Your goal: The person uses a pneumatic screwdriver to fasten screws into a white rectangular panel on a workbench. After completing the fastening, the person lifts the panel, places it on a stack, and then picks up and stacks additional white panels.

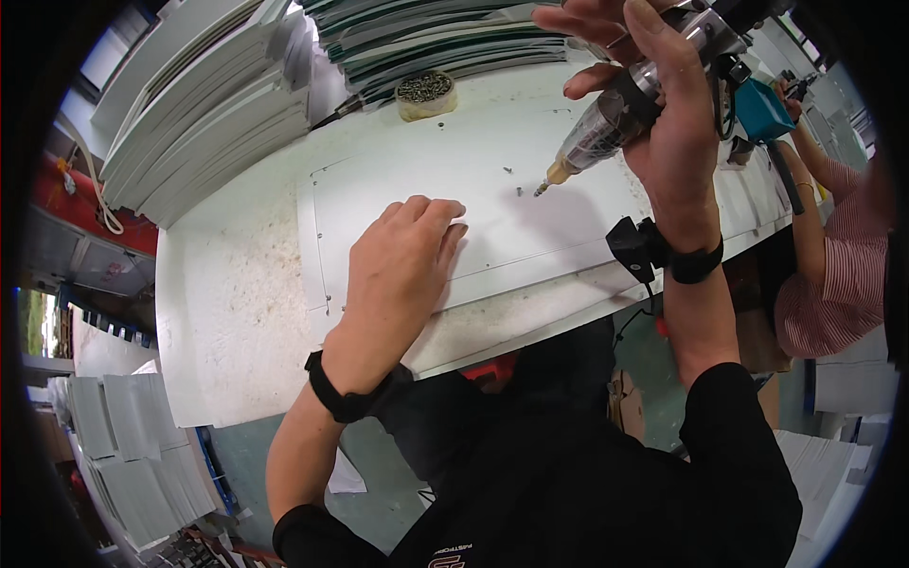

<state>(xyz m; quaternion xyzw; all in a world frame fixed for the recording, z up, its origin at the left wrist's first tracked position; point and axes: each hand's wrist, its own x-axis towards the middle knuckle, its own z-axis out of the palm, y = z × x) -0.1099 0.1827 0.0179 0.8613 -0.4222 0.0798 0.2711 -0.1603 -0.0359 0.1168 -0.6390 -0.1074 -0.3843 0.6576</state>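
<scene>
A flat white panel [379, 170] lies on the worktable, with small screws along its edges. My left hand [402, 251] rests on the panel's near left part, fingers curled and thumb close to the index finger; whatever they hold, if anything, is hidden. In my right hand [677, 123] is a power screwdriver [606, 123], slanting down to the left over the panel, some of the fingers lifted off its body. Its bit tip [541, 191] is close to two loose screws [519, 191] on the panel. Whether a screw sits on the bit I cannot tell.
A round tub of screws [425, 90] stands at the panel's far edge, beside a dark pointed tool [338, 112]. Stacked white panels [208, 114] and green-edged sheets [426, 38] rise behind. At right, another person in a striped top [852, 275] works near a teal bin [763, 109].
</scene>
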